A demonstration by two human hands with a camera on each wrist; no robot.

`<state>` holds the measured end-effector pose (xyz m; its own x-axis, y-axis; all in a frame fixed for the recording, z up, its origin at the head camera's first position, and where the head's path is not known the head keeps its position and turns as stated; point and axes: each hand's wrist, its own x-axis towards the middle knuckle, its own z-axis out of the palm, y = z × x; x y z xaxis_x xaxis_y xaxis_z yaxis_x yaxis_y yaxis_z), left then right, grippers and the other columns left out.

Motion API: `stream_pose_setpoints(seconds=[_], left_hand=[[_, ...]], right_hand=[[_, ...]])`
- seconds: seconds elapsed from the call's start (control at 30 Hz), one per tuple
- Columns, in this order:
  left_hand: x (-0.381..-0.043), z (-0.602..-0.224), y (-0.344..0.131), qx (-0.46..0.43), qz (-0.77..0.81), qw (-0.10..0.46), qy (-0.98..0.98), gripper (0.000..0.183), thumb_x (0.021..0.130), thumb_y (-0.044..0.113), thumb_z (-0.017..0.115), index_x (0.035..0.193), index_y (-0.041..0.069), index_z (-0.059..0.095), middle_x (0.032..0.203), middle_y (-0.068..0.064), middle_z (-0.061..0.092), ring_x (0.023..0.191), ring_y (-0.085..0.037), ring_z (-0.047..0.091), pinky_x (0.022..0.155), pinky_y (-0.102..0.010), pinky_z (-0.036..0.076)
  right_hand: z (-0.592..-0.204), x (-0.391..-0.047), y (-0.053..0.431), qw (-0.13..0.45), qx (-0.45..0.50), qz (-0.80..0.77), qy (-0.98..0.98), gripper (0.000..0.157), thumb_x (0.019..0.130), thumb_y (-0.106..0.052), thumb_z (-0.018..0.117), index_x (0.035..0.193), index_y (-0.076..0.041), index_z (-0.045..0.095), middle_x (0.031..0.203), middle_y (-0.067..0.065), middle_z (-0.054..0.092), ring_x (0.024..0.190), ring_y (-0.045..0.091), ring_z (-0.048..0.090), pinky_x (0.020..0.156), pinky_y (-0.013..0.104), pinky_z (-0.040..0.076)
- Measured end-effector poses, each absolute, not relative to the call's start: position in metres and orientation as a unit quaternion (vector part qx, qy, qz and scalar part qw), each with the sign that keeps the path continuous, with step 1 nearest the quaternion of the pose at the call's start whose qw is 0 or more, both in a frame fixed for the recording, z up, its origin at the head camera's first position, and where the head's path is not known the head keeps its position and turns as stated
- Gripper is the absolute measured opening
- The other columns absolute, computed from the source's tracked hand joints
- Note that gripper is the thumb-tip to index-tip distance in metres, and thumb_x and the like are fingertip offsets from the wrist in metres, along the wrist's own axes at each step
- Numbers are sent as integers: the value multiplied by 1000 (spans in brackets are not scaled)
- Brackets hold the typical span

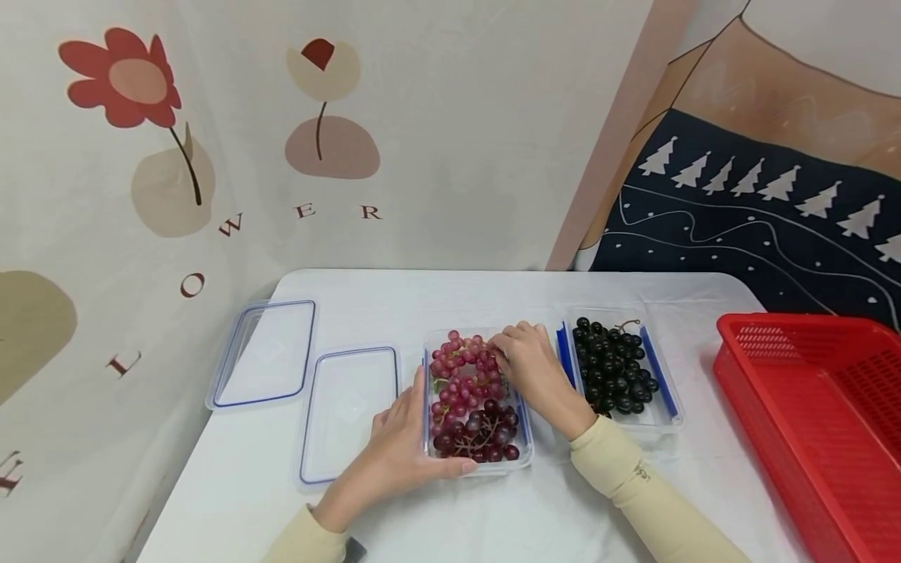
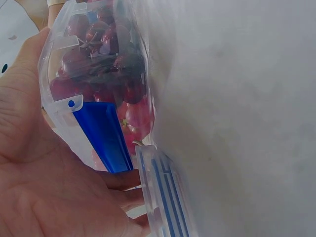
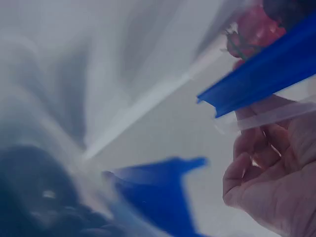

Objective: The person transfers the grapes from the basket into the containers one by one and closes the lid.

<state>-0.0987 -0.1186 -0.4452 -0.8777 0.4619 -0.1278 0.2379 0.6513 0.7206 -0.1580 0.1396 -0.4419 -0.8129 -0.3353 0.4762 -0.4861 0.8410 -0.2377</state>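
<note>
A clear container [image 1: 526,457] holds bright red grapes [image 1: 461,387], with a darker red-purple bunch [image 1: 486,434] at its near end. Along its left side lie the fingers of my left hand [image 1: 397,446], nearly straight, while the thumb stretches across the near edge. The palm is close against the box's corner beside a blue flap [image 2: 106,136] in the left wrist view. My right hand [image 1: 528,363] reaches over the far right edge, its bent fingers at the bright red grapes. Its fingertips are partly hidden, and I cannot tell whether they pinch a grape.
To the right stands a second clear container [image 1: 665,422] with black grapes [image 1: 612,367] and blue flaps. Two clear lids [image 1: 352,407] [image 1: 267,352] with blue seals lie at the left. A red plastic basket [image 1: 795,438] sits at the right edge of the white table [image 1: 549,516].
</note>
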Motion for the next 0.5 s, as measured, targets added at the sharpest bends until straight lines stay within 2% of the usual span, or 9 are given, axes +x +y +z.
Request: stream_pose_setpoints(seconds=[0.07, 0.13, 0.2, 0.27, 0.4, 0.5], left_hand=[[-99, -445, -118, 197, 371, 153, 895, 154, 75, 74, 89, 174, 3, -5, 176, -29, 19, 159, -52, 23, 119, -77, 19], [-98, -445, -119, 200, 372, 153, 894, 154, 75, 74, 89, 174, 3, -6, 176, -29, 19, 159, -51, 23, 119, -77, 20], [-99, -445, -118, 202, 371, 152, 893, 153, 75, 74, 88, 174, 4, -6, 176, -29, 19, 159, -51, 23, 118, -77, 21], [-99, -446, -118, 203, 370, 151, 894, 153, 76, 74, 88, 174, 4, -7, 176, -29, 19, 159, -51, 23, 118, -77, 21], [-100, -446, -117, 203, 368, 152, 895, 153, 76, 74, 87, 174, 3, -6, 176, -29, 20, 158, -53, 24, 118, -78, 20], [-99, -446, -118, 199, 364, 152, 897, 153, 76, 74, 88, 174, 2, -5, 175, -29, 21, 158, -53, 24, 118, -79, 20]], right_hand=[[-441, -158, 135, 214, 244, 171, -930, 19, 96, 0, 83, 114, -3, 80, 103, 8, 77, 89, 25, 66, 79, 41, 45], [-441, -157, 131, 201, 275, 169, -925, 28, 103, -6, 77, 130, -2, 74, 118, 11, 76, 105, 28, 69, 91, 43, 53], [-441, -157, 126, 174, 300, 166, -923, 38, 109, -16, 70, 144, -3, 67, 130, 14, 73, 117, 30, 69, 99, 45, 57], [-442, -156, 124, 133, 308, 165, -928, 45, 112, -25, 65, 152, -5, 62, 137, 15, 71, 123, 32, 68, 102, 48, 57], [-444, -156, 122, 63, 295, 159, -940, 51, 114, -35, 60, 155, -4, 61, 136, 16, 73, 122, 35, 69, 106, 55, 53], [-445, -158, 122, 49, 285, 148, -946, 50, 115, -38, 58, 150, -4, 66, 133, 15, 74, 119, 35, 66, 105, 57, 48]])
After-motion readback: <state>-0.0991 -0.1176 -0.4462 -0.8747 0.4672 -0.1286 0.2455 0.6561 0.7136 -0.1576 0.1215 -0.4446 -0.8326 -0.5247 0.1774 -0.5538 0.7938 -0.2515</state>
